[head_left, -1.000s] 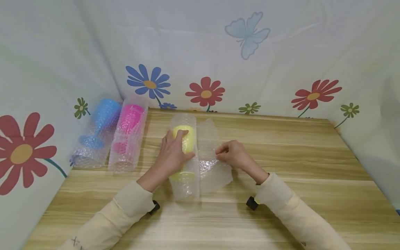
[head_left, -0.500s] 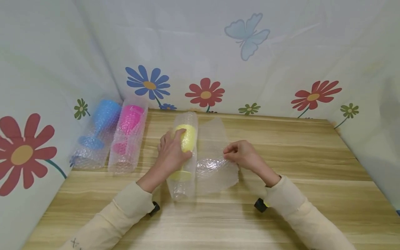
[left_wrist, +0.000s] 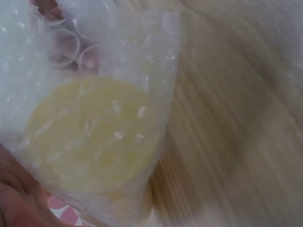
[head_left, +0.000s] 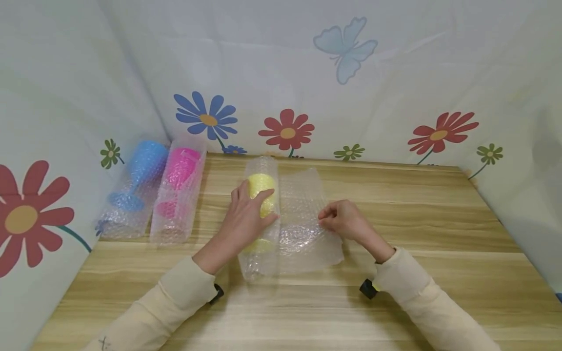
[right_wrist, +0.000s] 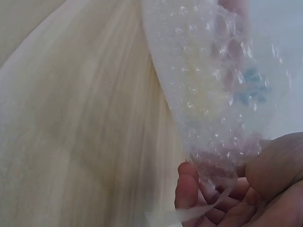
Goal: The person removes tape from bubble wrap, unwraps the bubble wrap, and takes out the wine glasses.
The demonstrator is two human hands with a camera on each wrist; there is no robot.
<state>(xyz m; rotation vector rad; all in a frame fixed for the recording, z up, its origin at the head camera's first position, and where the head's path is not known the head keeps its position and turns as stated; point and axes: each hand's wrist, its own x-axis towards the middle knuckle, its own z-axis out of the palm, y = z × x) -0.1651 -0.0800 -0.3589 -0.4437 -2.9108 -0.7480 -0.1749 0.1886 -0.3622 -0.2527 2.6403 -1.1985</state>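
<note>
In the head view a yellow goblet [head_left: 261, 185] lies rolled in bubble wrap [head_left: 259, 265], its bowl toward the back wall. The left hand [head_left: 247, 214] grips the roll around the bowl, thumb on the right side. A loose flap of the wrap [head_left: 303, 239] extends rightward, and the right hand [head_left: 347, 222] pinches its edge. In the left wrist view the round yellow base [left_wrist: 90, 137] shows through the wrap. The right wrist view shows the right hand's fingers [right_wrist: 187, 189] curled at the wrap edge, with a narrow clear strip beside them.
Two more wrapped goblets, one blue [head_left: 147, 158] and one pink [head_left: 182, 168], lie side by side at the table's left rear. The wooden table [head_left: 417, 204] meets a flower-printed cloth wall [head_left: 246, 73] at the back and sides.
The right hand has moved rightward with the wrap edge, and the flap stretches wider beside the roll. The left hand has stayed on the roll, shifting slightly.
</note>
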